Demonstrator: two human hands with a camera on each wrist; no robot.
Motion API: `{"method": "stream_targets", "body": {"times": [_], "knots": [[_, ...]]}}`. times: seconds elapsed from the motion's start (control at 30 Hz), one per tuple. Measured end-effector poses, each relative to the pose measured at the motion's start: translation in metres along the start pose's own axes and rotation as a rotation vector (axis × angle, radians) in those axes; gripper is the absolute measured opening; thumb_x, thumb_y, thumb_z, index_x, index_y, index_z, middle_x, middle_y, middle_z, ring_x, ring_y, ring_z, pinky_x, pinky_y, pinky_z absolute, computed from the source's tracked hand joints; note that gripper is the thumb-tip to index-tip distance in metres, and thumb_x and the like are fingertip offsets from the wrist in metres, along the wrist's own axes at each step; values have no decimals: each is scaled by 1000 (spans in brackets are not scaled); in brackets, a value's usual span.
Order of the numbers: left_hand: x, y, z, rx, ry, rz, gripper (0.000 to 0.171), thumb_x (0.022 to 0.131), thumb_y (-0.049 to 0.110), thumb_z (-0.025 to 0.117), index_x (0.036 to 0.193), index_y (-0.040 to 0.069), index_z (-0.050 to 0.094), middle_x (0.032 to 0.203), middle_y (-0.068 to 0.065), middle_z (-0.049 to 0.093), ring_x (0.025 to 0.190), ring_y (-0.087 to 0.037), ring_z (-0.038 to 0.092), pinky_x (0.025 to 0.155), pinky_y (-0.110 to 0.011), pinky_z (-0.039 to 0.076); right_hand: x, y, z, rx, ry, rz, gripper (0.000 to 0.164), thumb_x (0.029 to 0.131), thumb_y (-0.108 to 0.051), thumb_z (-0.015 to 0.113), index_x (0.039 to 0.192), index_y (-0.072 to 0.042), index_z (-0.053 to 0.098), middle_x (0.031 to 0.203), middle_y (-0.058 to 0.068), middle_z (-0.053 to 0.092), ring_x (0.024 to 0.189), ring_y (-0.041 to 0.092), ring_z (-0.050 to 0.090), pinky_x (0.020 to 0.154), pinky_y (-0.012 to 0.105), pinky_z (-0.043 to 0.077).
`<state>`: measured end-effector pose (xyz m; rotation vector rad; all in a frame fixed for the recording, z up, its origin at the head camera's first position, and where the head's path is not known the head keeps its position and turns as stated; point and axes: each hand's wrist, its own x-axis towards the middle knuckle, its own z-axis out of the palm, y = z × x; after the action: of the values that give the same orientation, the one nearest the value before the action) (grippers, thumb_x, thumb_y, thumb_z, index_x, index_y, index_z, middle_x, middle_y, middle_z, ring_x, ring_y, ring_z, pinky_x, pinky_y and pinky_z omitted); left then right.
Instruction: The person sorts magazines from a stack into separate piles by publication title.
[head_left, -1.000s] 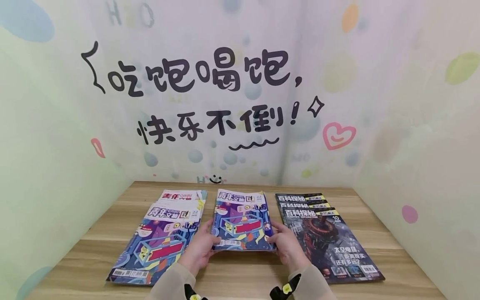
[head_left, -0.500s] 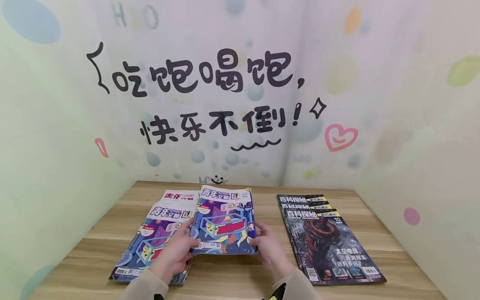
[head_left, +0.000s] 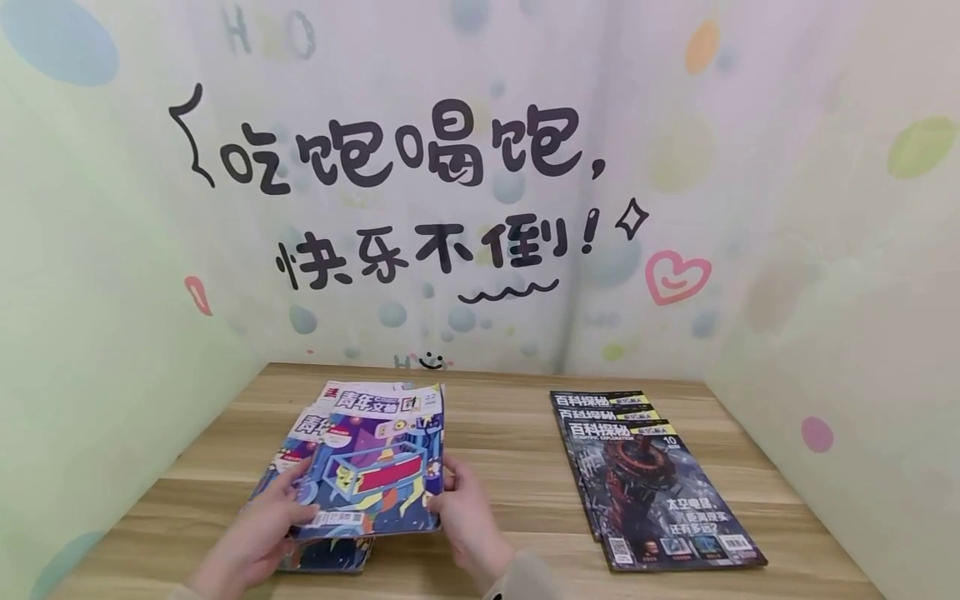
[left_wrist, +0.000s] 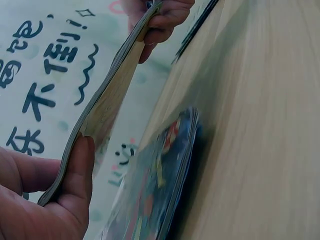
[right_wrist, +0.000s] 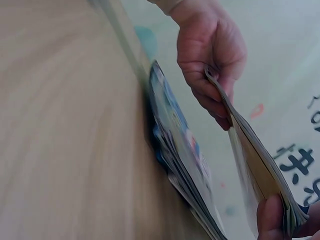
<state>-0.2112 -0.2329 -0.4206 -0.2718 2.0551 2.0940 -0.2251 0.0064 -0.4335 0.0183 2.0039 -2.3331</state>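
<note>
A magazine (head_left: 378, 467) with a purple and blue illustrated cover is held between both hands, above the left pile of magazines (head_left: 326, 557). My left hand (head_left: 258, 529) grips its lower left edge, thumb on the cover. At the lower right edge my right hand (head_left: 468, 515) pinches it the same way. Both wrist views show a gap between the held magazine (left_wrist: 107, 82) and the pile (right_wrist: 172, 125) below. The held one covers most of the pile; a similar purple cover and a white cover peek out behind it.
To the right, several dark magazines (head_left: 667, 492) lie overlapped, their mastheads fanned out. The wooden table (head_left: 510, 433) ends at a back wall (head_left: 480, 333) printed with black lettering and coloured spots. Pale walls stand at both sides.
Both hands have carried the magazine from the middle of the table leftward, until it is over the left pile. The dark magazines on the right stayed put.
</note>
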Motion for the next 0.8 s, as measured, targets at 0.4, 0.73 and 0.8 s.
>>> {"method": "stream_targets", "body": {"times": [0.4, 0.73, 0.8], "knots": [[-7, -12, -53, -23, -19, -31, 87, 89, -12, 47, 153, 9, -7, 139, -36, 23, 92, -21, 60, 81, -37, 53, -13, 16, 50, 58, -3, 36, 73, 68, 24, 47, 138, 5, 40, 96, 13, 50, 85, 21, 59, 72, 34, 56], [-5, -19, -83, 12, -79, -70, 90, 86, -15, 46, 150, 4, -14, 120, -29, 47, 90, -24, 61, 81, -40, 54, -20, 29, 72, 50, -10, 68, 67, 70, 25, 49, 134, 8, 42, 93, 12, 50, 85, 20, 58, 74, 37, 56], [-4, -19, -84, 36, -66, -87, 89, 86, -15, 46, 150, 3, -12, 125, -37, 39, 90, -24, 61, 82, -41, 54, -20, 30, 73, 32, -21, 77, 65, 71, 26, 52, 133, 10, 43, 93, 12, 51, 85, 20, 59, 73, 38, 57]]}}
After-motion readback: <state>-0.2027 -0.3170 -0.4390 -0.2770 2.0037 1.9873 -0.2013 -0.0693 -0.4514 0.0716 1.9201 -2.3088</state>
